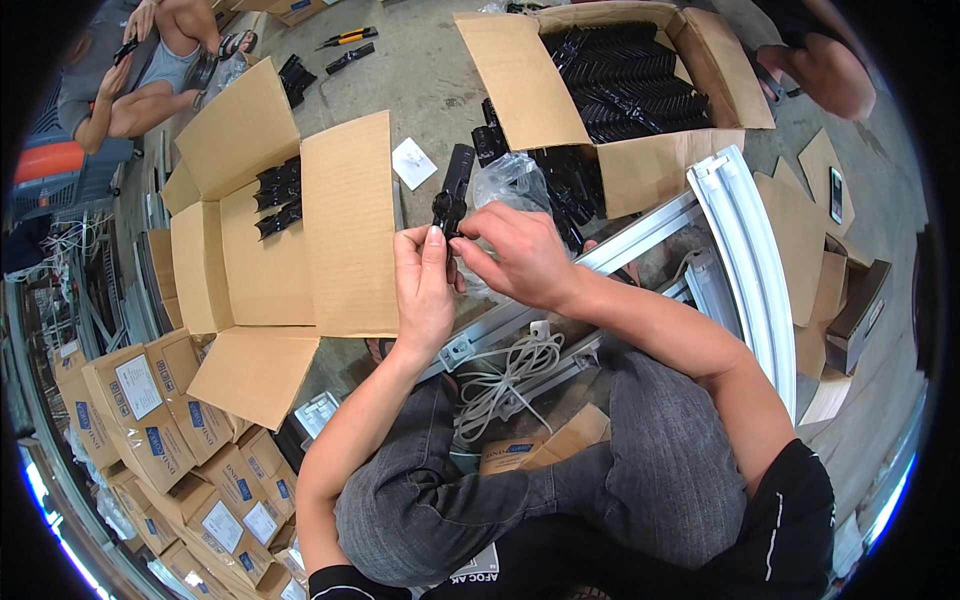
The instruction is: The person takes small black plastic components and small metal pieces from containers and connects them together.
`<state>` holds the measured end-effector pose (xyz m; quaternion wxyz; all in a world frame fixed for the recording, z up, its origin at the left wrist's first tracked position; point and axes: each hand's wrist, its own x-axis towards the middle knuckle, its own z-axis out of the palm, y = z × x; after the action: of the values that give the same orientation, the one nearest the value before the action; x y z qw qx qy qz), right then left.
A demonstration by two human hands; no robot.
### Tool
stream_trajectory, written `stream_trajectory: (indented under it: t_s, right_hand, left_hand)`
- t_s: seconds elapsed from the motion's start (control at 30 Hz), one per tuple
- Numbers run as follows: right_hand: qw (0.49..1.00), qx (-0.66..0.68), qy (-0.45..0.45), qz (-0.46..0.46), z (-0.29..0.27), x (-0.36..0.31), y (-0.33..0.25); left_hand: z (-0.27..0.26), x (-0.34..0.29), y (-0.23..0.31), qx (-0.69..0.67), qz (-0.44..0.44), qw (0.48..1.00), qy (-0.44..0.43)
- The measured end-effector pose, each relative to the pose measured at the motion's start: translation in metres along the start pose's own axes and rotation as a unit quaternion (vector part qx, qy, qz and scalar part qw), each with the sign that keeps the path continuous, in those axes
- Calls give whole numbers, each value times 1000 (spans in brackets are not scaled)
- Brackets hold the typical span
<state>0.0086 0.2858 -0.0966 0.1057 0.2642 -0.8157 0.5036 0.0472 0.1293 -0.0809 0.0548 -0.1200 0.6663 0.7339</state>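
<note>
A long black plastic part (458, 178) stands upright in front of me, its wider lower end gripped by my left hand (424, 290), thumb pressed on its face. My right hand (520, 256) is closed against the same end from the right; its fingertips pinch there, and whether they hold a small separate piece is hidden. Close behind my right hand lies a clear plastic bag (512, 183). To the left, an open carton (350, 220) has a few similar black parts (279, 195) inside. At the far right, another open carton (645, 170) is filled with rows of black parts (630, 85).
White metal rails (745, 260) and a coiled grey cable (512, 375) lie around my legs. Closed cartons (140, 410) are stacked at left. A white paper (413, 163), an orange-handled tool (346, 38) and a phone (836, 195) are about. Two people sit at the far corners.
</note>
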Motion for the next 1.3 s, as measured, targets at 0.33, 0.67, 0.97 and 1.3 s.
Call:
stream_trajectory:
  t_s: [0.33, 0.67, 0.97, 1.3]
  right_hand:
    - [999, -11, -34, 7, -6, 5, -4]
    - [999, 22, 12, 26, -4, 8, -8]
    - [999, 13, -34, 15, -6, 4, -3]
    - [999, 20, -30, 8, -6, 3, -4]
  left_hand:
    - [0, 0, -1, 6, -3, 1000, 1]
    - [-1, -1, -1, 14, 5, 1000, -6]
    - [1, -3, 1, 51, 13, 999, 3]
    - [0, -2, 0, 30, 8, 1000, -2]
